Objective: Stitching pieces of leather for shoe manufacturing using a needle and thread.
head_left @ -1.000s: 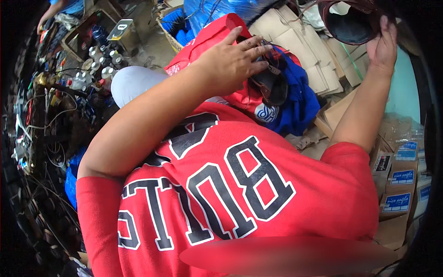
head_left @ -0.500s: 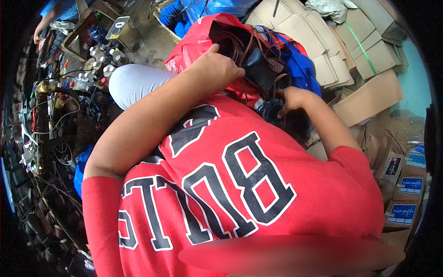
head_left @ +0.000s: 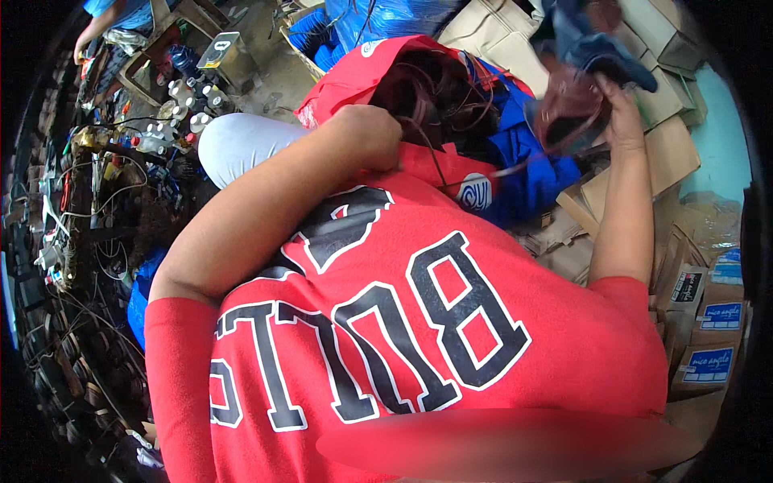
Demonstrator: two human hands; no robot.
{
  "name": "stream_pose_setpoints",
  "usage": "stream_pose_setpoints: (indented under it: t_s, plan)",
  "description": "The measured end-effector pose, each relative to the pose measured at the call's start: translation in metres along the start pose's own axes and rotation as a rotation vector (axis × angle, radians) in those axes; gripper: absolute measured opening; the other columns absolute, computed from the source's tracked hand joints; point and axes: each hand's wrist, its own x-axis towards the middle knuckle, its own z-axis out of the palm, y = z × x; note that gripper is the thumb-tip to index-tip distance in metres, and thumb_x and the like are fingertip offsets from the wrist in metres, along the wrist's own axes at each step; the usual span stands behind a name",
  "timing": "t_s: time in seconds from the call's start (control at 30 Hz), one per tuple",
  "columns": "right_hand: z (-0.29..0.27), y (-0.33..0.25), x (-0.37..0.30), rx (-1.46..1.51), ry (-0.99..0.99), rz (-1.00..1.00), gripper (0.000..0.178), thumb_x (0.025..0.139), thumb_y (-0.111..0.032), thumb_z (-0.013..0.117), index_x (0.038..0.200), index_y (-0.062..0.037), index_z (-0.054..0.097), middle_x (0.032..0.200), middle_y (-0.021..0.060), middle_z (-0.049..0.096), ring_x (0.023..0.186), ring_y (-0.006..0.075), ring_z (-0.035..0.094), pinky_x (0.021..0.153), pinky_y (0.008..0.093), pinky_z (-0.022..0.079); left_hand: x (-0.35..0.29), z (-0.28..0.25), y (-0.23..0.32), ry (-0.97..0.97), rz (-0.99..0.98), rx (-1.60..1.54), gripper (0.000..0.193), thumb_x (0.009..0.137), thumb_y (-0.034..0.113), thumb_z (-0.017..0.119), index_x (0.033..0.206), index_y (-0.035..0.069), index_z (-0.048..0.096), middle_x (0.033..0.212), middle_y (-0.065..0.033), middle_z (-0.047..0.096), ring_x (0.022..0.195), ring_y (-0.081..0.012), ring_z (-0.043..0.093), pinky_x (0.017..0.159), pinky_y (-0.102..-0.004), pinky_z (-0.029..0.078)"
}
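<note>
My right hand [head_left: 622,113] is raised to the right of a red bag and grips limp brown and dark-blue leather pieces [head_left: 573,97] with thin straps. They look like sandal uppers, but motion smears them. My left hand [head_left: 372,135] is curled closed at the near left side of the red bag [head_left: 354,76]; what lies in its fingers is hidden. One thin brown strap runs close by its knuckles. Inside the bag's gaping mouth lie more dark brown strappy leather pieces [head_left: 435,88]. Blue cloth-like material [head_left: 519,153] spreads along the bag's right side.
Flattened cardboard [head_left: 483,32] and cartons [head_left: 708,322] are piled on the right. Capped bottles [head_left: 181,101] and a metal tin [head_left: 223,55] stand at the left, beside a cluttered rack. Blue plastic bundles [head_left: 378,20] lie behind the bag. Another person's arm [head_left: 97,32] shows at the upper left.
My right hand has come up out of the bag's near right side and moved right and away, lifting leather pieces. My left hand has drawn back slightly toward me, curling closed.
</note>
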Motion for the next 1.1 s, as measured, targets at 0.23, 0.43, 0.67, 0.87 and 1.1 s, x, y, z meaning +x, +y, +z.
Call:
stream_pose_setpoints:
  t_s: [0.23, 0.43, 0.67, 0.87, 1.1]
  plan:
    - [0.089, 0.035, 0.018, -0.512, -0.119, -0.584, 0.025, 0.091, -0.019, 0.055, 0.11, -0.0036, 0.06, 0.108, 0.0091, 0.062, 0.101, 0.0208, 0.058, 0.096, 0.0369, 0.043, -0.008, 0.016, 0.009, 0.691, 0.568, 0.219, 0.008, 0.077, 0.018, 0.053, 0.073, 0.013, 0.059, 0.077, -0.0048, 0.064, 0.074, -0.0234, 0.065, 0.072, -0.0364, 0.049]
    - [0.098, 0.042, 0.011, -0.803, -1.015, 0.531, 0.021, 0.085, -0.013, 0.056, 0.1, -0.0017, 0.065, 0.088, 0.0049, 0.066, 0.083, 0.0152, 0.06, 0.078, 0.0319, 0.046, -0.02, 0.015, 0.019, 0.888, 0.624, 0.308, 0.008, 0.072, 0.02, 0.056, 0.068, 0.013, 0.059, 0.068, -0.001, 0.06, 0.067, -0.0184, 0.062, 0.069, -0.0323, 0.048]
    - [0.136, 0.125, 0.039, -1.117, -1.023, 0.243, 0.039, 0.074, -0.03, 0.072, 0.108, -0.01, 0.066, 0.103, 0.0104, 0.068, 0.092, 0.0219, 0.064, 0.083, 0.0354, 0.049, -0.018, 0.012, 0.016, 0.956, 0.657, 0.367, 0.013, 0.072, 0.023, 0.055, 0.071, 0.01, 0.052, 0.067, -0.0012, 0.051, 0.066, -0.0168, 0.056, 0.066, -0.0307, 0.043]
    - [0.15, 0.088, 0.029, -1.644, -0.956, 0.044, 0.054, 0.071, -0.029, 0.071, 0.121, -0.0123, 0.057, 0.105, 0.0159, 0.066, 0.096, 0.0338, 0.062, 0.087, 0.0376, 0.05, -0.019, 0.005, 0.015, 0.912, 0.53, 0.348, 0.011, 0.073, 0.022, 0.055, 0.073, 0.012, 0.053, 0.067, -0.001, 0.053, 0.069, -0.0167, 0.057, 0.072, -0.0316, 0.042]
    - [0.16, 0.073, -0.013, -0.841, -0.503, -0.492, 0.063, 0.069, -0.02, 0.071, 0.126, -0.0088, 0.047, 0.113, 0.0162, 0.059, 0.108, 0.0333, 0.057, 0.088, 0.0389, 0.048, -0.029, -0.003, 0.014, 0.902, 0.367, 0.269, 0.004, 0.076, 0.019, 0.054, 0.073, 0.015, 0.052, 0.066, 0.0003, 0.052, 0.073, -0.0175, 0.056, 0.084, -0.0379, 0.037]
